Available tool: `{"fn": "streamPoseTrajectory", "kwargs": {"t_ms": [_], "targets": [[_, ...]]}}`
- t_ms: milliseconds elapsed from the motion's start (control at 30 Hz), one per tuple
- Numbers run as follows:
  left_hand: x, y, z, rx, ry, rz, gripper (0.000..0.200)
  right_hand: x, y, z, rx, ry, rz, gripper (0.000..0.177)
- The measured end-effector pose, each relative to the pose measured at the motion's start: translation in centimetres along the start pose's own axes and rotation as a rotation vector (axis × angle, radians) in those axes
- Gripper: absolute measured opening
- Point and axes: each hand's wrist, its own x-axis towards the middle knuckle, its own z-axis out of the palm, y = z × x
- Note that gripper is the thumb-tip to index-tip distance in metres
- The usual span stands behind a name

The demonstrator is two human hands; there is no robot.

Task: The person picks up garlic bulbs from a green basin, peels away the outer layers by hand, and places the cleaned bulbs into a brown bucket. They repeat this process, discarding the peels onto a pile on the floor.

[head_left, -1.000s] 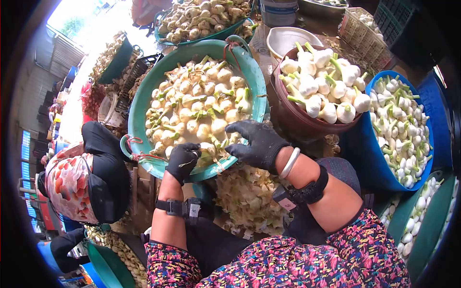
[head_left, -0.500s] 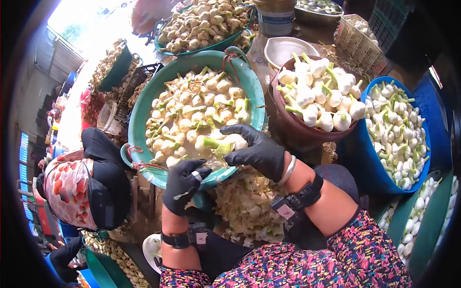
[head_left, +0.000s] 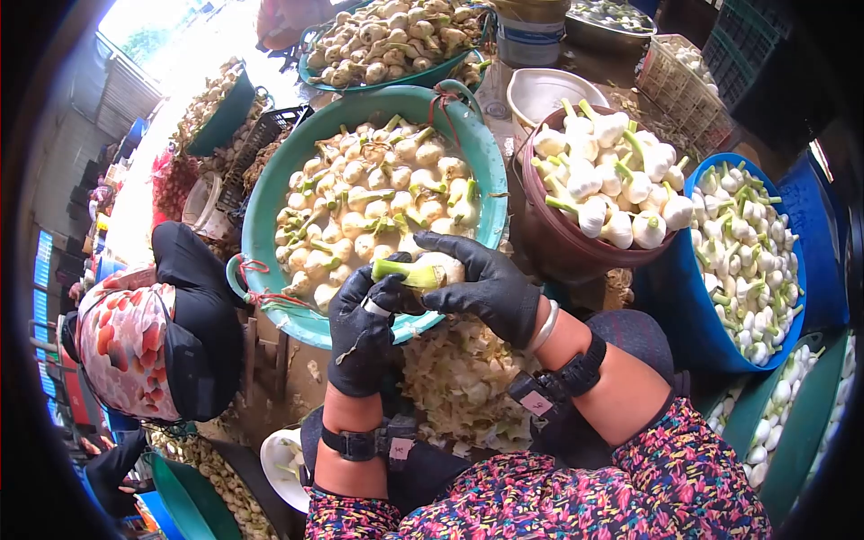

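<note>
A garlic bulb with a thick green stem [head_left: 414,273] is held over the near rim of a green tub [head_left: 270,310] of water with many bulbs floating in it. My right hand [head_left: 481,283], in a black glove, has its fingers wrapped round the bulb end. At the stem side, my left hand [head_left: 364,324], also black-gloved, has its fingers closed against the stem, with a pale band across one finger. Below both hands lies a heap of peeled skins [head_left: 468,382].
A brown bucket [head_left: 562,238] piled with white bulbs stands right of the tub, beside a blue bin [head_left: 711,310] of bulbs. A person in a floral top [head_left: 126,346] is at the left. Another heaped green basin [head_left: 360,87] stands behind the tub.
My left hand has moved up and right to the stem, and its fingers have closed there. My right hand keeps its hold on the bulb. The view has shifted slightly.
</note>
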Motion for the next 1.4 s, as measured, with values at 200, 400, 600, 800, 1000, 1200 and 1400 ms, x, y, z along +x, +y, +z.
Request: {"fn": "streamPoseTrajectory", "kwargs": {"t_ms": [200,400,600,800,1000,1200,1400], "targets": [[0.2,-0.1,-1.2,-0.065,-0.021,0.026,0.029,-0.1,-0.5,0.1,0.063,0.0,0.109,0.055],[0.3,0.1,-0.9,-0.27,-0.029,-0.041,0.033,0.3,-0.2,0.3,0.101,0.001,0.068,0.051],[0.1,0.1,-0.9,-0.248,-0.128,-0.113,0.034,0.2,0.0,0.5,0.075,-0.017,0.007,0.048],[-0.1,0.1,-2.4,0.07,-0.097,-0.089,0.028,0.7,2.0,-0.6,-0.151,0.076,-0.131,0.039],[0.5,-0.8,-2.1,0.557,-0.2,0.475,0.023,-0.9,0.1,1.5,0.41,-0.307,0.711,0.033],[0.4,-0.5,-3.1,0.055,-0.126,-0.152,0.037,0.0,0.6,-0.9,0.367,-0.26,0.367,0.035],[-1.1,1.2,-0.3,-0.127,-0.142,-0.037,0.047,-0.3,-0.3,-0.2,0.317,0.009,0.254,0.039]]}}
